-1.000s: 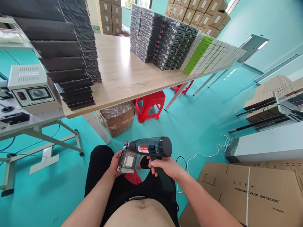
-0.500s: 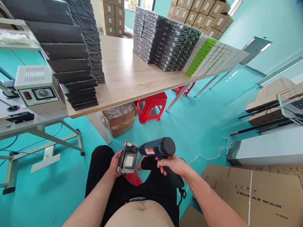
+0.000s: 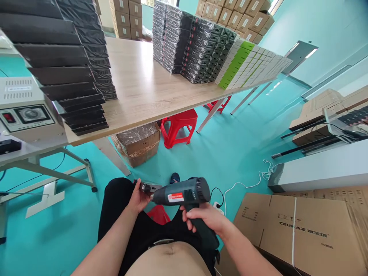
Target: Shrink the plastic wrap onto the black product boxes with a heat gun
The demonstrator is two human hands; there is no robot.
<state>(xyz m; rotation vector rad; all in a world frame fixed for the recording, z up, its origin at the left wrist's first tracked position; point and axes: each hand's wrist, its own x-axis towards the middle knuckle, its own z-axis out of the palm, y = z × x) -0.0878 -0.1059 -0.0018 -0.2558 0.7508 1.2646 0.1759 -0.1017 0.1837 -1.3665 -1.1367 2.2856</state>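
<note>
My right hand (image 3: 202, 217) is wrapped round the grip of a dark heat gun (image 3: 184, 193) with a red label on its barrel. The gun's nozzle points left, close to my left hand (image 3: 138, 198). Between the fingers of that left hand is a small black product box (image 3: 146, 187), turned so that a narrow side faces up. The barrel covers part of the box's right end, so I cannot tell whether nozzle and box touch. Both are above my lap.
Stacks of black boxes (image 3: 86, 69) and film-wrapped boxes (image 3: 178, 42) stand on the wooden table (image 3: 135, 96). Beneath it are a red stool (image 3: 179, 126) and an open carton (image 3: 140, 143). Large cartons (image 3: 276, 226) lie at my right, near a white cable (image 3: 244, 186).
My left hand has tipped the box from its windowed front onto a narrow side. The heat gun has moved left and slightly down, its nozzle now nearer the left hand. The view has shifted slightly.
</note>
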